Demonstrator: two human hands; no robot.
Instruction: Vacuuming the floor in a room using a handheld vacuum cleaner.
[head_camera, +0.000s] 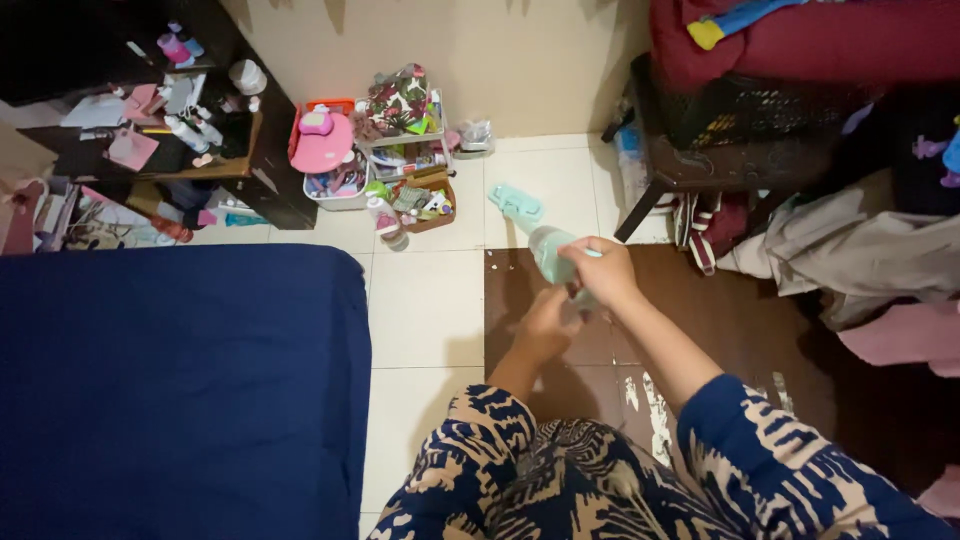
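Observation:
My right hand (603, 270) grips a pale green spray bottle (545, 250) by its body, with the bottle's trigger head (516, 205) pointing up and away toward the wall. My left hand (548, 322) is just below and in front of it, fingers curled near the bottle's bottom end; whether it touches the bottle is hard to tell. Both arms wear dark blue and beige patterned sleeves. The hands hover over a brown floor patch (720, 320) with chipped white marks.
A dark blue bed (180, 390) fills the left. White floor tiles (425, 300) run between bed and brown patch. Baskets of small items (400, 170) stand against the wall, next to a cluttered dark shelf (180, 130). Clothes are piled on the right (860, 250).

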